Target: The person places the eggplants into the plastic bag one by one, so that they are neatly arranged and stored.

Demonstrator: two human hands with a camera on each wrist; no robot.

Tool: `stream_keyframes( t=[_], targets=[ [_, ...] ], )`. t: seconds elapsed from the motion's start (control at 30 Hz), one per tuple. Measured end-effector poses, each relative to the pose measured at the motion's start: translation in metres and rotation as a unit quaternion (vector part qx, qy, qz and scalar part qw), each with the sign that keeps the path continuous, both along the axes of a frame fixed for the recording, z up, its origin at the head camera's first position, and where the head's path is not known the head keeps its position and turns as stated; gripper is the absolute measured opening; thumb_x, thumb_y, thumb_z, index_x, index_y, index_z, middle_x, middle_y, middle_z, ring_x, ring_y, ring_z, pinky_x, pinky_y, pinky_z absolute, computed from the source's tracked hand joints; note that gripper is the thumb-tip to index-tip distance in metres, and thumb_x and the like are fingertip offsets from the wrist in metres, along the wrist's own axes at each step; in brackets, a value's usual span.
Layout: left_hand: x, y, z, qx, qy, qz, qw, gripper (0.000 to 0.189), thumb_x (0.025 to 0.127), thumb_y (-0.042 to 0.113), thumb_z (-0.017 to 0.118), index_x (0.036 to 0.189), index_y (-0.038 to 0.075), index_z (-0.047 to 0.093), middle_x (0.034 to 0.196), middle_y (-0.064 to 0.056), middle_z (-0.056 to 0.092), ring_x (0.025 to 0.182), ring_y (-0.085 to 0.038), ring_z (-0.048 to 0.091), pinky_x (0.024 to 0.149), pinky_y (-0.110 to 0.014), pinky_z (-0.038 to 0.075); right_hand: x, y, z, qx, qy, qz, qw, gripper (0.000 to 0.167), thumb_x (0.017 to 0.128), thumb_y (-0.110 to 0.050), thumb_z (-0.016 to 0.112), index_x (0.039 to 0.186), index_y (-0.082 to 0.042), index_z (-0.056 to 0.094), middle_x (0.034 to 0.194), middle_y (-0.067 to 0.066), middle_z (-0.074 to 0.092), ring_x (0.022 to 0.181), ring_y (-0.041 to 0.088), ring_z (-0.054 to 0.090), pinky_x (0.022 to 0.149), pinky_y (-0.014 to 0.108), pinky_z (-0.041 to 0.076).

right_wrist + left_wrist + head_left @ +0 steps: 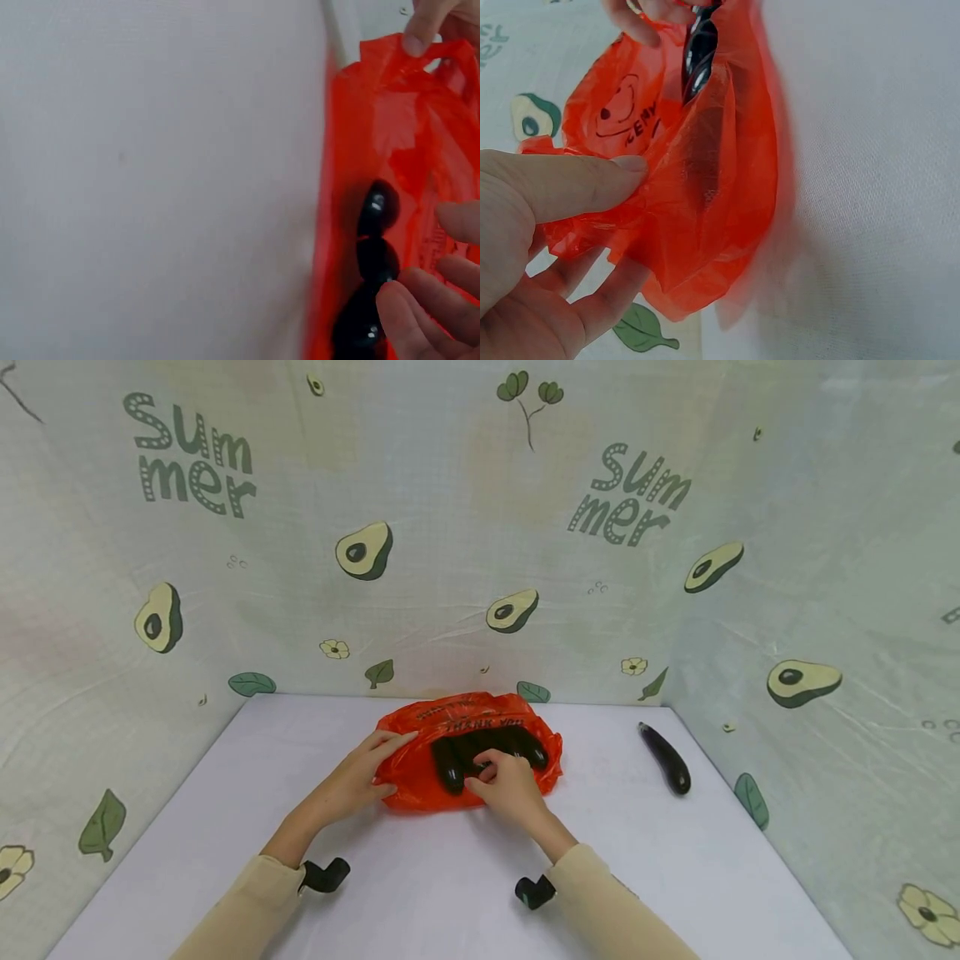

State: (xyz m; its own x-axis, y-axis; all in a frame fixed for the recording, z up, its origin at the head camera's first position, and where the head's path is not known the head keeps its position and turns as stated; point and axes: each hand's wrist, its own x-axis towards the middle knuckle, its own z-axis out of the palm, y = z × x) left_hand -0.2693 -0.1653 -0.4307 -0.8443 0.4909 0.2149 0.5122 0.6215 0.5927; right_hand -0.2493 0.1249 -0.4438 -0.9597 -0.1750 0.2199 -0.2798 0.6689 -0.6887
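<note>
A red plastic bag printed with dark lettering lies on its side on the white table, its mouth facing me. Several dark, glossy eggplants sit side by side inside it, with their rounded ends showing. My left hand pinches the bag's left edge, thumb on the near side and fingers behind the film, as the left wrist view shows. At the mouth, my right hand hovers over the eggplants with loosely bent fingers. In the right wrist view its fingertips are close to one eggplant; contact is unclear.
A single eggplant lies on the table to the right of the bag, near the right edge. Patterned cloth with avocados and lettering hangs behind the table and along both sides.
</note>
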Motion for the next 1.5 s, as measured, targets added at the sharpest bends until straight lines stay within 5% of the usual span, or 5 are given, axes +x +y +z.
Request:
stream_keyframes(
  t=[0.33, 0.6, 1.03, 1.5],
  targets=[
    [-0.002, -0.003, -0.001, -0.002, 0.001, 0.003, 1.0000, 0.087, 0.088, -0.003, 0.083, 0.163, 0.020, 0.044, 0.144, -0.009, 0.049, 0.131, -0.031, 0.052, 0.096, -0.045, 0.062, 0.005, 0.088, 0.038, 0.038, 0.031, -0.057, 0.9972, 0.031, 0.094, -0.018, 0.083, 0.121, -0.005, 0.075, 0.099, 0.007, 0.078, 0.081, 0.018, 0.073, 0.068, 0.030, 0.062],
    [-0.002, -0.003, 0.000, -0.003, -0.002, 0.001, 1.0000, 0.087, 0.088, -0.003, 0.083, 0.163, 0.020, 0.044, 0.144, -0.010, 0.049, 0.131, -0.031, 0.052, 0.095, -0.044, 0.062, 0.008, 0.182, 0.052, 0.107, 0.052, -0.133, 0.9839, 0.038, 0.097, -0.022, 0.079, 0.126, 0.000, 0.070, 0.111, 0.020, 0.076, 0.094, 0.035, 0.075, 0.078, 0.049, 0.064],
    [-0.002, -0.001, 0.001, -0.005, -0.010, 0.007, 0.9999, 0.087, 0.089, -0.002, 0.083, 0.163, 0.021, 0.044, 0.146, -0.010, 0.048, 0.136, -0.035, 0.050, 0.101, -0.052, 0.059, 0.001, 0.297, 0.020, 0.171, 0.008, -0.207, 0.9632, 0.056, 0.097, -0.024, 0.074, 0.136, 0.012, 0.058, 0.128, 0.042, 0.060, 0.106, 0.055, 0.063, 0.081, 0.064, 0.054],
    [0.000, 0.000, 0.003, -0.007, -0.017, 0.015, 0.9997, 0.086, 0.089, -0.002, 0.082, 0.163, 0.021, 0.044, 0.147, -0.010, 0.048, 0.138, -0.036, 0.049, 0.100, -0.052, 0.060, -0.004, 0.321, -0.008, 0.166, -0.072, -0.218, 0.9591, 0.064, 0.099, -0.030, 0.072, 0.139, 0.015, 0.051, 0.128, 0.045, 0.056, 0.110, 0.058, 0.059, 0.088, 0.065, 0.053]
  ],
)
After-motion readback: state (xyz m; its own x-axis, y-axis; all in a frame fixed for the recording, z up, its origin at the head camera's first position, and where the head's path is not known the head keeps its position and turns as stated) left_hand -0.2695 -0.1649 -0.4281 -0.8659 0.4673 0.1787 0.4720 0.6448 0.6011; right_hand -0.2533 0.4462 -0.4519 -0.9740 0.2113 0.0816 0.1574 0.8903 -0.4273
